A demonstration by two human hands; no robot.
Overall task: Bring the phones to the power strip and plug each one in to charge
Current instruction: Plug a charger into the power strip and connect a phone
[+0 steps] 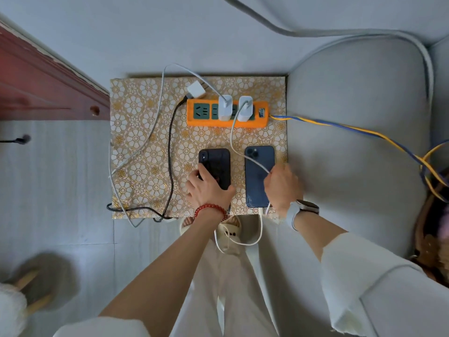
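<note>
- The left hand (206, 188) hides the black phone (216, 164)'s near end.
- A blurred slipper (41, 280) lies at bottom left.
- The striped cord (364, 132) runs off the right edge.

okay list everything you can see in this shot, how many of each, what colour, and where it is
Power strip: 1, orange, far side of the table.
Plugged chargers: 2, white, in the strip.
Loose charger: 1, white, behind the strip's left end.
Black phone: 1, face down, under the left hand.
Blue phone: 1, face down, right of the black one.
White cables: at least 2, across the table.
Black cable: 1, braided, left side.
Table: 1, gold floral cover.
Sofa: 1, grey, right.
Slippers: cream, below the table edge.
Left hand: red bead bracelet, on the black phone.
Right hand: watch, fingers closed on a white cable.
</note>
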